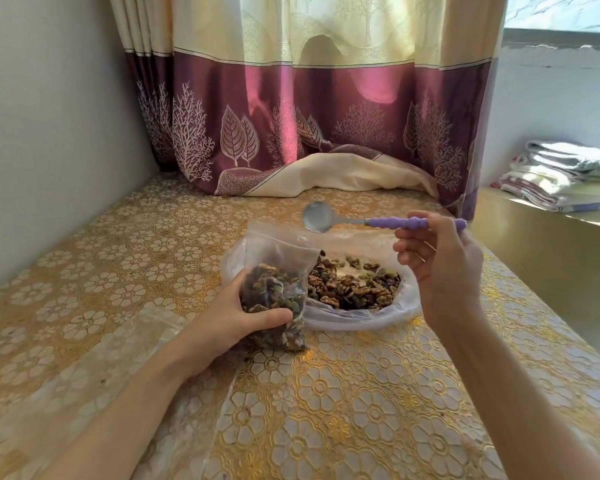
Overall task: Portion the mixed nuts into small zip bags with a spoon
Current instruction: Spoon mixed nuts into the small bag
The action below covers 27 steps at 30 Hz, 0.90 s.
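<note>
Two bare hands work over a bench covered in a gold floral embossed plastic cloth, with a cream and purple patterned curtain hanging at its far edge. Taking the wide clear plastic bag of loose mixed nuts lying open on the bench as the landmark: a stack of folded pale towels sits well to its right on a ledge beyond the bench. Just left of the big bag, touching its near-left edge, stands the small clear zip bag, upright, its mouth open, its lower half filled with dark nuts and seeds. The left hand grips this small bag, fingers curled behind it and thumb pressed across its front. Above the big bag's right side, the right hand pinches the lilac plastic handle of a metal spoon, fingers bent around it; the empty bowl hangs above the big bag's far rim.
</note>
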Each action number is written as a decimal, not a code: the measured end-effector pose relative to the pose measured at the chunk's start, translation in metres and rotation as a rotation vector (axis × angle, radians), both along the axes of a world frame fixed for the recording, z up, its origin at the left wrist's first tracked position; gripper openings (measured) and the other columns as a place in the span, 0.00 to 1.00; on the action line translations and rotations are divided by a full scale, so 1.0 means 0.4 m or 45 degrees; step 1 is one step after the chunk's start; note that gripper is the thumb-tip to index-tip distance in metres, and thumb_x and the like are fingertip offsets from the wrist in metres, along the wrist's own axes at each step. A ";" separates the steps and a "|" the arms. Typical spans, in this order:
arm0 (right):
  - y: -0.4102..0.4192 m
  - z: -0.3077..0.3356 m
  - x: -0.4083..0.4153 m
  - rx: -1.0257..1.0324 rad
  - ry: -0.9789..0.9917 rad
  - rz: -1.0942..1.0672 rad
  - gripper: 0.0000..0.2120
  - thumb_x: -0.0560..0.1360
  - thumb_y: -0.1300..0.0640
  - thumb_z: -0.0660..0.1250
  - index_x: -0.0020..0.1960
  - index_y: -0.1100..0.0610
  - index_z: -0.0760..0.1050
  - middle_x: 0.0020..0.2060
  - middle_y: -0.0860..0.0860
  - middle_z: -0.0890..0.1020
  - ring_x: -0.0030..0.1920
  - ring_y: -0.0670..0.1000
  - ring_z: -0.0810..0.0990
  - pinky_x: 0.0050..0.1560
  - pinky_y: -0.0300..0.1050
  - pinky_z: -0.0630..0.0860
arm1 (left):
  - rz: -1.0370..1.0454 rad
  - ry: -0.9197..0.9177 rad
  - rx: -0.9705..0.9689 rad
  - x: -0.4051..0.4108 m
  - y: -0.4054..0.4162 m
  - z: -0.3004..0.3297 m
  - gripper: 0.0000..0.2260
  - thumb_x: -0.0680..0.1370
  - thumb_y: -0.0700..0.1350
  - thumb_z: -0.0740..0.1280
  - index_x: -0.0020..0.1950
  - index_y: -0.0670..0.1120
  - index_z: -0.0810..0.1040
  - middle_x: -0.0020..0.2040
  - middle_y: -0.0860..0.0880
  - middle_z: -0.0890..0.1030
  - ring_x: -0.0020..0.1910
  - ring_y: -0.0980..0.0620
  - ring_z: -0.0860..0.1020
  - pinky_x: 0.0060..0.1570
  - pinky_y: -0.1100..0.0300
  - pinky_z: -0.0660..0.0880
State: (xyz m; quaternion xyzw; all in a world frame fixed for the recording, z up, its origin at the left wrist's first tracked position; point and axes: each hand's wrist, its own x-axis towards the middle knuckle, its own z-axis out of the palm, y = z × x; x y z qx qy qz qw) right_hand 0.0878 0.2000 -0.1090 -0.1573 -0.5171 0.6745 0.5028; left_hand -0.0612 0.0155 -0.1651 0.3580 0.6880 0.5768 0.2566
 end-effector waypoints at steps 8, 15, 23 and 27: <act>0.070 -0.058 0.011 0.393 -0.488 -0.531 0.15 0.77 0.56 0.60 0.33 0.52 0.74 0.26 0.42 0.82 0.25 0.42 0.76 0.41 0.54 0.78 | 0.027 0.012 0.000 0.004 -0.003 0.000 0.26 0.59 0.50 0.76 0.55 0.54 0.74 0.48 0.55 0.84 0.47 0.58 0.81 0.45 0.66 0.76; 0.075 -0.068 0.010 0.482 -0.591 -0.526 0.18 0.77 0.58 0.59 0.29 0.52 0.75 0.25 0.39 0.81 0.23 0.40 0.76 0.44 0.50 0.78 | 0.026 0.037 -0.012 0.006 -0.005 0.001 0.26 0.61 0.51 0.76 0.57 0.54 0.74 0.48 0.57 0.84 0.47 0.58 0.82 0.44 0.65 0.77; 0.067 -0.075 -0.007 0.224 -0.547 -0.179 0.17 0.78 0.63 0.56 0.32 0.60 0.74 0.24 0.50 0.82 0.22 0.45 0.72 0.22 0.36 0.68 | 0.023 0.056 -0.011 0.007 -0.005 0.002 0.26 0.60 0.53 0.76 0.55 0.55 0.73 0.47 0.60 0.83 0.45 0.61 0.81 0.40 0.71 0.75; 0.054 -0.081 -0.015 0.143 -0.555 -0.016 0.17 0.78 0.65 0.55 0.33 0.63 0.74 0.27 0.54 0.83 0.22 0.46 0.73 0.20 0.35 0.68 | 0.026 0.047 -0.006 0.007 -0.004 0.002 0.24 0.60 0.51 0.76 0.54 0.55 0.73 0.46 0.62 0.82 0.43 0.63 0.81 0.38 0.73 0.74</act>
